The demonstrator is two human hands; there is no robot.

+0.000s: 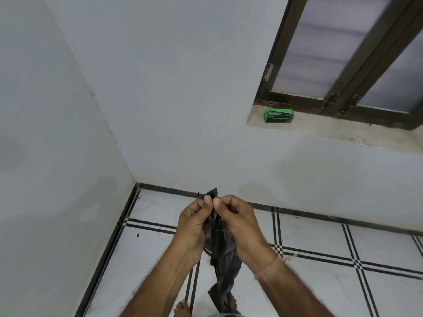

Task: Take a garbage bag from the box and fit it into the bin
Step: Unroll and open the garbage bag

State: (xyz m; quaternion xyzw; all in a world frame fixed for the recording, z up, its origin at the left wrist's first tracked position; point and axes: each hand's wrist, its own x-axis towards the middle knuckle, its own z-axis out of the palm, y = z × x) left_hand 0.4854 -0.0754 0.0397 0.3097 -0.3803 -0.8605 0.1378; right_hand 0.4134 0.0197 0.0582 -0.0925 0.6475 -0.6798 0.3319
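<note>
A crumpled black garbage bag (223, 259) hangs down between my two hands, its lower end reaching toward my feet. My left hand (194, 227) pinches the bag's top edge between thumb and fingers. My right hand (238, 223) pinches the same edge right beside it, thumb tips nearly touching. A small tip of the bag sticks up above the thumbs. The green bag box (278, 115) lies on the window sill, up and to the right of my hands. No bin is in view.
A white wall corner stands ahead at the left. A dark-framed window (343, 53) sits above the stone sill (332, 130). Below is a white tiled floor (320, 236) with black lines. My bare feet (183, 308) show at the bottom edge.
</note>
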